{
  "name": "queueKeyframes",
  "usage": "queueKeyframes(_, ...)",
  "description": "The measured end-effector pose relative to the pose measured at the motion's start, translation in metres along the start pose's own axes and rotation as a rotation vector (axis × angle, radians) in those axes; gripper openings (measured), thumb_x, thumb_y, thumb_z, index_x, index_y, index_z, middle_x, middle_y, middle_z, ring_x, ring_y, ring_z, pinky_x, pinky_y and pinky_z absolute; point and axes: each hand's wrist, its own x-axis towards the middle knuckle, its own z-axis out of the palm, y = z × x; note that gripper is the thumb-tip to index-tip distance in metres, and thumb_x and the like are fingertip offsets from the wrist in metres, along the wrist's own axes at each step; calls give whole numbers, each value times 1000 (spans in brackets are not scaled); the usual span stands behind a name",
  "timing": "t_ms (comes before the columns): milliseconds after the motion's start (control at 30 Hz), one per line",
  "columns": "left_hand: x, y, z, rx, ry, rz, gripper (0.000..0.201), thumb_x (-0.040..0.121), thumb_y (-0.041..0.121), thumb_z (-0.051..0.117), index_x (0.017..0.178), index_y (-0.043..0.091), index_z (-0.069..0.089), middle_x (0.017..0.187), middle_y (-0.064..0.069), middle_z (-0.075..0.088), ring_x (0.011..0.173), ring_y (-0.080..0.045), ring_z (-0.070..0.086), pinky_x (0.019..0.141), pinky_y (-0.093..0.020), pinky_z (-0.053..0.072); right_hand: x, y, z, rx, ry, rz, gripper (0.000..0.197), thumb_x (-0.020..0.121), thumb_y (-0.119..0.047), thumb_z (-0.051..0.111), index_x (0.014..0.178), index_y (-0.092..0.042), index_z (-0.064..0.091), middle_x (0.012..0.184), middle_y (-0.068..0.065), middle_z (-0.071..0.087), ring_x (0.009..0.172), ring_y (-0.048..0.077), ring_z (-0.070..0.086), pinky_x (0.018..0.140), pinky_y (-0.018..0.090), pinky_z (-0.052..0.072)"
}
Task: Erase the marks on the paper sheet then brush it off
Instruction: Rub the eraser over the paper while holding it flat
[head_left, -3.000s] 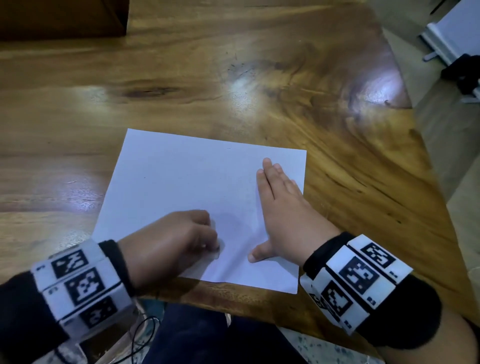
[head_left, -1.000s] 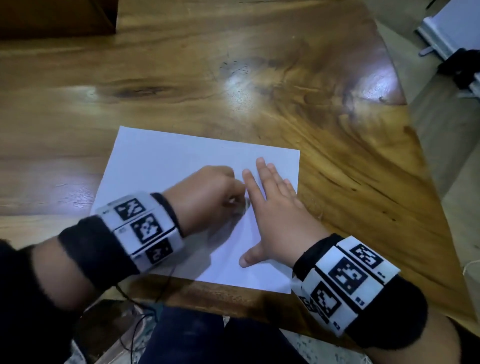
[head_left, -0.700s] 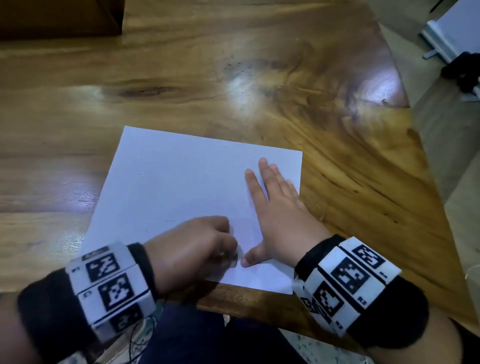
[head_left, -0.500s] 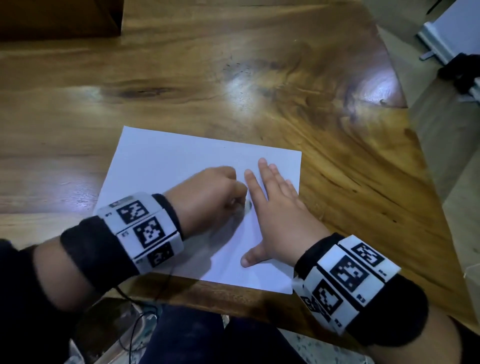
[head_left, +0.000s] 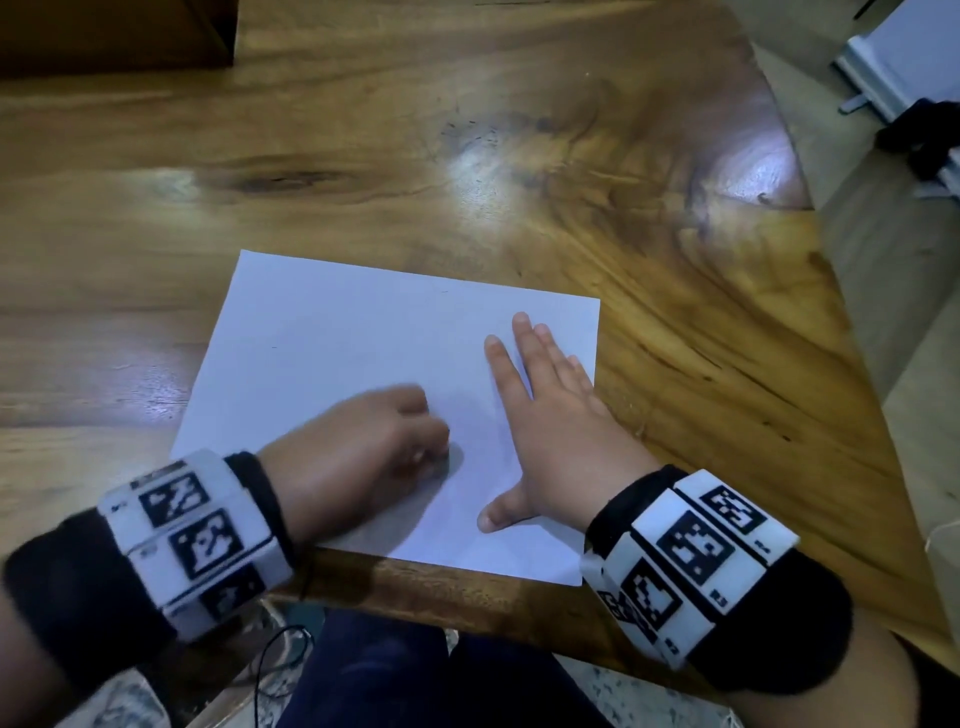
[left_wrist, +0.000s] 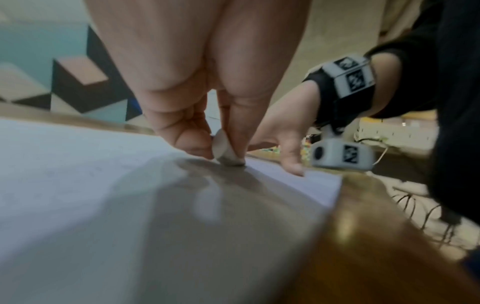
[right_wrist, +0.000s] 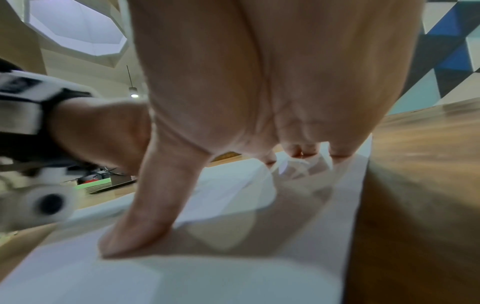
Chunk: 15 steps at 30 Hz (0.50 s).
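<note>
Erasing was under way: the left hand (head_left: 363, 447) pinched a small grey eraser (left_wrist: 226, 151) against the white paper sheet (head_left: 353, 343) near the surface's near edge, while the right hand (head_left: 550, 431) lay flat, fingers straight, pinning it. Next, brushing probably needs an eraser-free hand.

L hand (head_left: 363, 447) pinching, R hand (head_left: 556, 431) flat.

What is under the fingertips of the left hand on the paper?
The left hand pinches a small grey eraser, its bottom edge touching the paper sheet. Any marks beneath it are covered.
</note>
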Motion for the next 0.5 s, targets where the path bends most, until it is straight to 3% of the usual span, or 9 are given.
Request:
queueKeyframes(100,-21,9,12,-94,-108,-43,17,76,18,64,71,26,50,71,17,35,59,-2,39,56,-15,38,0,0,-1,5,-8,0,142,62,-56,79,143,-16,-30,144,5,-46,136,20,-38,111,33,-17)
queueKeyframes(167,-19,6,9,-123,-131,-14,11,77,20,60,73,29,55,69,21,35,62,0,42,60,-6,33,0,0,-1,5,-7,1,141,62,-56,78,143,-17,-31,144,5,-46,136,19,-38,110,33,-17)
queueKeyframes(233,-1,3,-1,-40,-147,24,5,78,23,57,74,24,60,72,16,41,64,-4,48,61,-13,38,0,0,-1,1,2,1,141,63,-55,79,143,-16,-30,145,6,-46,136,19,-37,110,32,-17)
queueKeyframes(333,38,-3,-14,23,-3,3,23,74,31,46,73,14,61,72,0,46,65,-27,55,62,-27,40,0,-1,0,-2,16,4,141,61,-54,79,144,-17,-29,146,6,-44,137,20,-35,109,32,-17)
queueKeyframes(400,51,-2,-15,41,53,-29,23,72,26,45,77,12,63,74,-3,47,69,-30,55,65,-32,42,1,-1,-1,-2,21,5,142,61,-55,80,144,-18,-29,147,5,-43,138,20,-35,109,31,-17)
queueKeyframes(500,32,6,-2,-19,35,-24,10,74,20,52,65,19,55,71,-4,45,64,-29,52,61,-34,45,0,-1,-1,3,20,4,141,62,-55,79,144,-17,-29,147,6,-43,137,19,-35,109,31,-17)
